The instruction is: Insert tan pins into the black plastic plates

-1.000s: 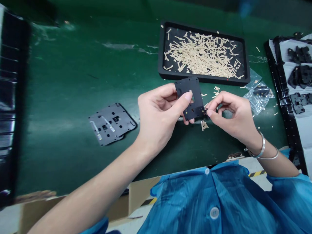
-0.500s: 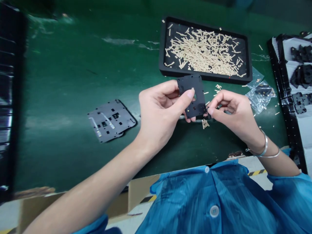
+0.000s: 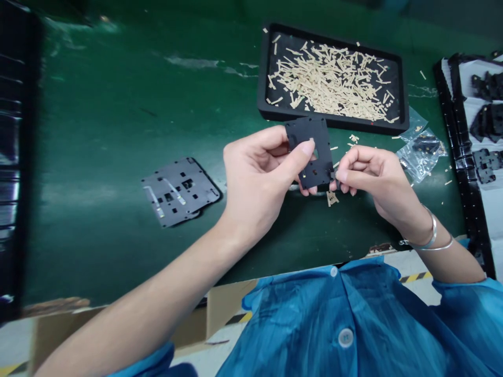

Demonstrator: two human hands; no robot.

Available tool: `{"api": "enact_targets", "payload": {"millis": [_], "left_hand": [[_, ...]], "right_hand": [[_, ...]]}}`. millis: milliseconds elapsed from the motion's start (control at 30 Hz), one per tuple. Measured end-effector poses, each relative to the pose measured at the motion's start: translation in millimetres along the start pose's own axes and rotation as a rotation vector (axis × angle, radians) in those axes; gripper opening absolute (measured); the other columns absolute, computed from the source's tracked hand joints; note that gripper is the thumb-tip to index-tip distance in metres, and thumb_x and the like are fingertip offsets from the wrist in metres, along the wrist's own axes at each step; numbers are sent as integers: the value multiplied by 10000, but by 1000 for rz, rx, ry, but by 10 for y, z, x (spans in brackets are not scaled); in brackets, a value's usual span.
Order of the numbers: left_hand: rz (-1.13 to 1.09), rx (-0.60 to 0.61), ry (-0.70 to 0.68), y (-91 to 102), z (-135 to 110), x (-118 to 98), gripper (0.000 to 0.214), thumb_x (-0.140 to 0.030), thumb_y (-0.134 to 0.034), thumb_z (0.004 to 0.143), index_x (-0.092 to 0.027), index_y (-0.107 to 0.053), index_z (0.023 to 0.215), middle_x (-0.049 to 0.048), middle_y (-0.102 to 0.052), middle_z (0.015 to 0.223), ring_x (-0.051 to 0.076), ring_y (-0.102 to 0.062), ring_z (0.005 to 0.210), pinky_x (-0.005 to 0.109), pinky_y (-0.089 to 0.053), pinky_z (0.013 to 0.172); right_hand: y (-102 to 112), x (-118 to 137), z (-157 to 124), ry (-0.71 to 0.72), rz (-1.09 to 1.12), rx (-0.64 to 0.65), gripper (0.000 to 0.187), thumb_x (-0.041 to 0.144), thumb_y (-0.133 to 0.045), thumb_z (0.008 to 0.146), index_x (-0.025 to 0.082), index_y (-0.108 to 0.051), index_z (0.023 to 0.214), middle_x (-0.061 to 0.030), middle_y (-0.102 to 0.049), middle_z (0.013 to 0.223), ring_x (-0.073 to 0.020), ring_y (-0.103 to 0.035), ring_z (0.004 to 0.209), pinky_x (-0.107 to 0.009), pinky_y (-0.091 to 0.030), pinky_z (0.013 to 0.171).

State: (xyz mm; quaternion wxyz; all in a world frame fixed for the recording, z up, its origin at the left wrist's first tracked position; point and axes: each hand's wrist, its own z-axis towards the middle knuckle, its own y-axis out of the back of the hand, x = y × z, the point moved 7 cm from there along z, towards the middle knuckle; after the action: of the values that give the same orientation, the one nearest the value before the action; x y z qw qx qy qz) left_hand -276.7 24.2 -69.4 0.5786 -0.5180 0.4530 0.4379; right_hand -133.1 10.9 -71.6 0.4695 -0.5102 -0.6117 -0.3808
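Observation:
My left hand (image 3: 259, 183) grips a thin black plate (image 3: 308, 128) with small cut-outs, thumb across its face and fingers behind. At the plate's lower right corner, my right hand (image 3: 373, 173) is closed in a pinch on a small dark piece (image 3: 335, 177), too small to make out. That piece appears to touch the plate's edge. To the left on the green table, a small stack of similar black plates (image 3: 178, 196) lies flat, the top one bearing two pale strips. Below the held plate lie a few tan bits (image 3: 332, 198).
A black tray (image 3: 263, 112) heaped with small tan strips stands beyond my hands. A clear plastic bag (image 3: 420, 157) with dark parts lies at the right. Further right, a black-framed rack (image 3: 458, 131) holds black parts; another dark rack (image 3: 21, 157) borders the left.
My right hand has shifted slightly right, and its fingers have moved a little at the plate's corner. My left hand keeps its hold on the plate, nearly still.

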Motion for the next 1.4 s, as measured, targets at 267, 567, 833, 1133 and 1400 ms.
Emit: {"api": "enact_targets", "payload": {"millis": [267, 567, 833, 1133, 1400], "left_hand": [[-50, 29, -22, -13, 23, 1, 167, -137, -666, 810, -157, -666, 644, -32, -612, 530, 88, -555, 384, 197, -446, 315], [-34, 50, -65, 1, 44, -6, 141, -117, -642, 825, -141, -658, 688, -50, -604, 539, 67, -550, 368, 160, -422, 293], [-50, 56, -86, -12, 64, -7, 138, -89, -636, 801, -141, -648, 674, -66, -618, 549, 66, -549, 340, 162, -411, 260], [-52, 57, -81, -8, 61, -7, 147, -92, -636, 806, -142, -649, 668, -68, -612, 527, 63, -544, 339, 157, -409, 265], [-55, 64, -80, 0, 59, -9, 149, -102, -637, 820, -138, -658, 676, -61, -608, 523, 70, -551, 351, 166, -421, 274]], "right_hand": [[30, 113, -54, 146, -189, -79, 138, 147, -651, 698, 187, -554, 610, 22, -584, 622, -86, -525, 576, -207, -369, 471], [21, 215, -115, 322, -372, -122, 153, 106, -615, 730, 189, -541, 625, 28, -590, 628, -78, -521, 570, -210, -389, 491], [15, 212, -122, 345, -396, -128, 148, 109, -609, 738, 191, -540, 636, 29, -598, 631, -77, -529, 574, -210, -399, 499], [2, 202, -105, 288, -350, -118, 151, 112, -613, 715, 188, -537, 608, 30, -584, 613, -75, -515, 558, -214, -383, 493], [35, 34, -28, 77, -134, -80, 99, 157, -658, 692, 166, -591, 619, 25, -598, 596, -66, -508, 539, -195, -353, 462]]}}
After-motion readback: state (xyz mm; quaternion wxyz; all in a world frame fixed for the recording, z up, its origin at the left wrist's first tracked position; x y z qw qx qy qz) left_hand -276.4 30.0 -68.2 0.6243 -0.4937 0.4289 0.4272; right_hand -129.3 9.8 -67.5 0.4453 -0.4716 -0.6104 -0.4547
